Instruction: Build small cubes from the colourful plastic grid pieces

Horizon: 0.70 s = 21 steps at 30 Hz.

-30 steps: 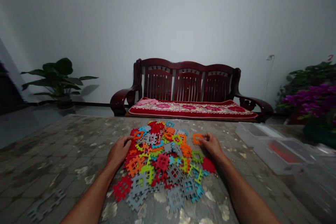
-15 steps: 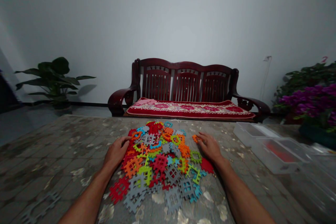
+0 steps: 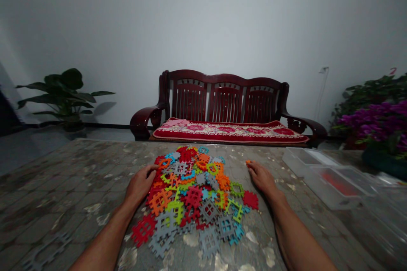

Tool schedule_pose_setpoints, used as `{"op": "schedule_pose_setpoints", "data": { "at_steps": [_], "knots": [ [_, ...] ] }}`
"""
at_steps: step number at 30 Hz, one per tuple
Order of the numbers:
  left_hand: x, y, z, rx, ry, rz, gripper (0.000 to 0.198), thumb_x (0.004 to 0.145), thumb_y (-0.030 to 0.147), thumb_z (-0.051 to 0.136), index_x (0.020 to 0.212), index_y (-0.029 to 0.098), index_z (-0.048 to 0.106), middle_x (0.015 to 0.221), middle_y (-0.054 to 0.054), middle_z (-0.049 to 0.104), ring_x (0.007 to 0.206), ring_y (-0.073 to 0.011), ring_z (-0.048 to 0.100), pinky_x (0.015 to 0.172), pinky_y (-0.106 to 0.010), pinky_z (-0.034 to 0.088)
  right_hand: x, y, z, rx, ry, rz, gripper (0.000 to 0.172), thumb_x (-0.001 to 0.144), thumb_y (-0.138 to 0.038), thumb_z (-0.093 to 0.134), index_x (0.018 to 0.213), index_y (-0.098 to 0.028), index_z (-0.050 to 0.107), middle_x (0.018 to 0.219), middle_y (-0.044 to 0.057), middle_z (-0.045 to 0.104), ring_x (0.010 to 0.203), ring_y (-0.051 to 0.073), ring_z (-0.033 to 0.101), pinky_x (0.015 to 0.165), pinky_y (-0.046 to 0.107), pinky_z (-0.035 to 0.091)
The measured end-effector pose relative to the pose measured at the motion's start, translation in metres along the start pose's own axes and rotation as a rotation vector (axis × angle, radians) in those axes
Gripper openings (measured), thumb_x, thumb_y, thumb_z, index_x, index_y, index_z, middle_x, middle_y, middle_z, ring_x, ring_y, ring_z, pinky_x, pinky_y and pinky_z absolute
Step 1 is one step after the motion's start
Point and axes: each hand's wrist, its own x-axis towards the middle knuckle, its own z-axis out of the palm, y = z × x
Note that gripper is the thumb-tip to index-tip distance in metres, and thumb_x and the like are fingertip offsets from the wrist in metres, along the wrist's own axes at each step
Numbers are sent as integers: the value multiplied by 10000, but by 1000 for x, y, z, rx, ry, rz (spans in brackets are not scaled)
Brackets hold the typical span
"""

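A heap of flat interlocking plastic tiles (image 3: pixel 193 194) in red, orange, green, blue and grey lies on the patterned table (image 3: pixel 79 182). My left hand (image 3: pixel 140 184) rests at the heap's left edge, its fingers curled against the tiles. My right hand (image 3: pixel 260 176) lies to the right of the heap. An orange tile (image 3: pixel 248 161) shows only as a small corner at its fingertips, mostly hidden under the hand. A red tile (image 3: pixel 251 200) lies just beside my right wrist.
Clear plastic boxes (image 3: pixel 321 173) stand on the table to the right, one with something red inside. A grey tile (image 3: pixel 44 254) lies alone at the near left. Behind the table are a dark wooden bench (image 3: pixel 222 106), a leafy plant (image 3: pixel 63 93) and purple flowers (image 3: pixel 378 123).
My right hand has slid the orange tile rightward, away from the heap, and now covers most of it. My left hand has barely moved.
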Motion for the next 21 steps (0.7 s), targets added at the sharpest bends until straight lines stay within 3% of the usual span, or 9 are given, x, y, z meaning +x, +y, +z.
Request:
{"op": "schedule_pose_setpoints", "data": {
  "at_steps": [7, 11, 13, 16, 19, 21],
  "knots": [
    [0, -1, 2, 25, -26, 16, 386, 892, 364, 466, 1094, 236, 769, 1204, -47, 805, 1088, -231, 738, 970, -324, 550, 1, 19, -3, -34, 145, 164, 408, 948, -238, 490, 1240, -207, 773, 1393, 128, 708, 1329, 325, 624, 1150, 488, 449],
    [0, -2, 4, 45, -30, 35, 403, 900, 372, 452, 1123, 228, 755, 1235, -65, 790, 1131, -236, 721, 1018, -342, 532, 3, -1, -6, 124, 196, 76, 372, 899, -279, 543, 1161, -213, 799, 1273, 114, 767, 1219, 307, 677, 1106, 473, 481],
    [0, -3, 4, 54, -31, 41, 402, 898, 376, 453, 1125, 234, 753, 1235, -61, 788, 1133, -233, 719, 1024, -339, 531, 3, -21, -5, 290, 129, 5, 341, 883, -331, 575, 1087, -207, 818, 1133, 106, 804, 1094, 285, 720, 1033, 437, 524],
    [0, -2, 4, 59, -35, 56, 404, 893, 378, 456, 1124, 232, 753, 1231, -60, 787, 1131, -227, 720, 1018, -325, 535, 1, -54, -3, 471, -74, -75, 263, 811, -380, 684, 930, -201, 835, 986, 91, 810, 939, 271, 739, 899, 389, 557],
    [-1, 0, 2, 49, -28, 47, 403, 893, 373, 453, 1118, 227, 754, 1232, -65, 789, 1124, -232, 723, 1002, -331, 544, -4, -78, -4, 502, -225, -123, 238, 725, -376, 784, 880, -202, 830, 941, 65, 798, 891, 255, 721, 829, 350, 550],
    [-2, 2, 1, 44, -24, 42, 401, 893, 376, 455, 1112, 225, 756, 1230, -68, 791, 1119, -238, 726, 1000, -339, 547, -7, -85, -5, 473, -245, -126, 244, 680, -359, 826, 876, -214, 828, 941, 48, 789, 903, 248, 704, 818, 337, 541]
  ]
}}
